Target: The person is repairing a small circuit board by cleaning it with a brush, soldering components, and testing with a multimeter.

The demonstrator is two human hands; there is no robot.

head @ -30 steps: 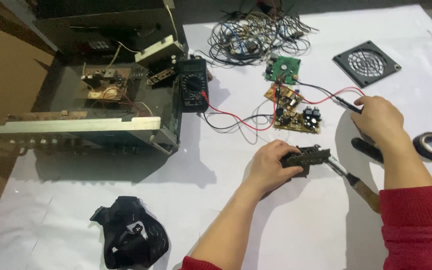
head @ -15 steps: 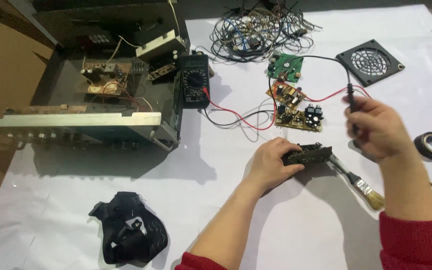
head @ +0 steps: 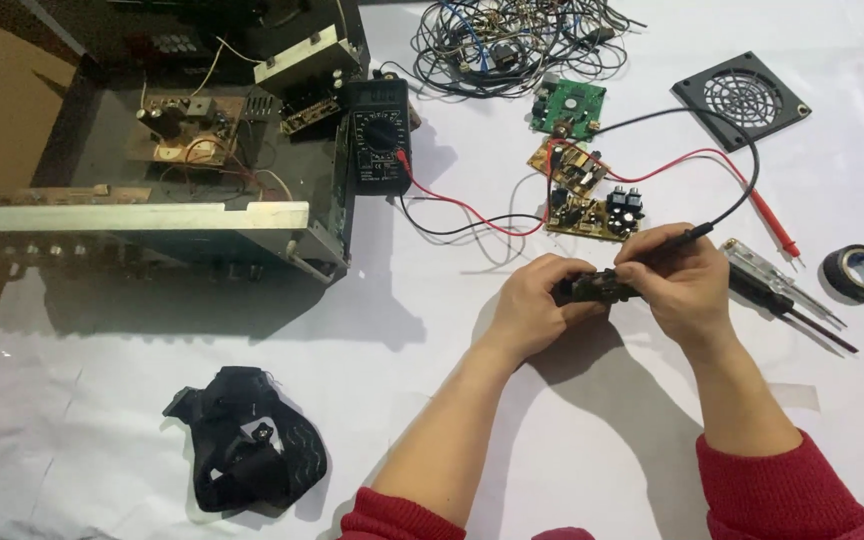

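My left hand [head: 532,303] grips a small dark electronic module [head: 593,288] just above the white table cover. My right hand [head: 685,283] holds the black probe [head: 674,240] of the multimeter and presses its tip against the module. The probe's black lead arcs up and left past the circuit boards. The red probe [head: 777,229] lies loose on the cover to the right. The black multimeter [head: 380,135] sits beside the opened chassis, with both leads plugged in.
An opened metal chassis [head: 152,220] fills the upper left. Yellow [head: 592,212] and green circuit boards [head: 569,108], a wire tangle [head: 507,40], a black fan grille [head: 742,98], a screwdriver [head: 772,290], a tape roll [head: 857,271] and a black strap bundle [head: 247,455] lie around.
My right hand picked up the black probe from the right side and brought it left and down onto the module. The brush that lay near the module is no longer visible.
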